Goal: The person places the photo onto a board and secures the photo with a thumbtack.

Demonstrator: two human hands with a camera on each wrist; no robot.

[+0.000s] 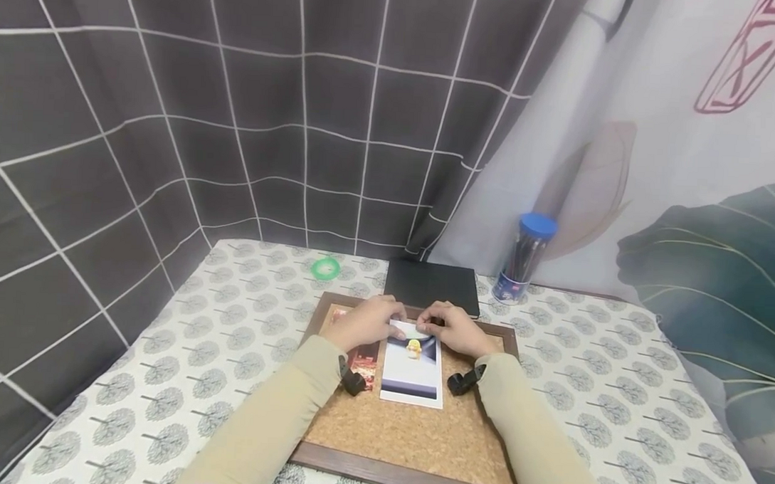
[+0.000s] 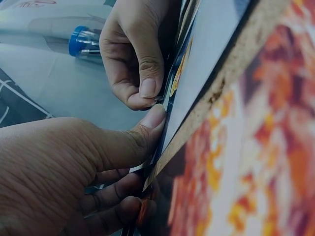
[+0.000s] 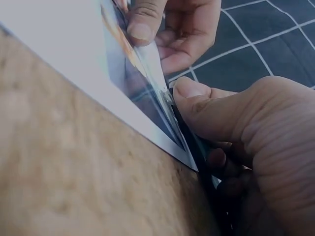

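Note:
A white-bordered photo [image 1: 411, 378] with a small yellow figure lies on the cork board [image 1: 406, 438]. At its upper left, my left hand [image 1: 367, 321] holds the top edge, thumb on the front and fingers curled beyond it. My right hand [image 1: 456, 328] is at the upper right of the photo. Its thumb and index finger pinch a small clear, shiny pin [image 3: 169, 96] at the top edge; the pin is mostly hidden by the fingertips. A red and orange photo [image 2: 261, 162] lies on the cork to the left, partly covered by my left arm in the head view.
Behind the wood-framed board lies a black flat notebook [image 1: 431, 285]. A blue-lidded clear jar of pens [image 1: 521, 259] stands at the back right. Toward the back left is a green ring-shaped roll [image 1: 325, 268]. A tree-patterned cloth [image 1: 210, 364] covers the table; dark gridded fabric hangs behind.

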